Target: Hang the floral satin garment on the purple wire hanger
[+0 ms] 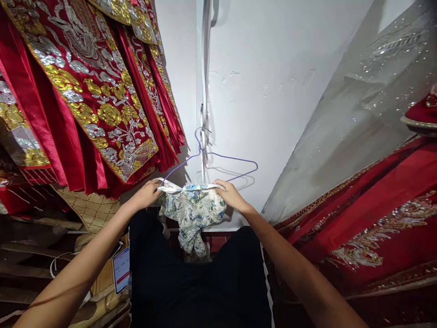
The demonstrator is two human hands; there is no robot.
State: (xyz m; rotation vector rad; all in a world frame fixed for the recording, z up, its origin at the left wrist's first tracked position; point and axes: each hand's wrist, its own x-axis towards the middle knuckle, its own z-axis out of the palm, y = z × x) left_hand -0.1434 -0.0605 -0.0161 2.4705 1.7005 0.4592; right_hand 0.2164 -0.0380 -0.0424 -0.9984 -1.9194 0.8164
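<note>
A white garment with a blue and green floral print hangs bunched in front of my lap. My left hand grips one end of its top band, and my right hand pinches the other end, so the band is stretched between them. Behind the cloth, a thin purple wire hanger hangs by its hook from a white upright strip. The hanger's left arm runs down to the fabric beside my left hand. Its lower bar is mostly hidden by the garment, and I cannot tell whether the cloth is on the hanger.
Red embroidered clothing hangs on the left, near my left arm. A sheer sparkling fabric and a red beaded garment fill the right. Low on the left lies a phone on a wooden surface. A white wall stands ahead.
</note>
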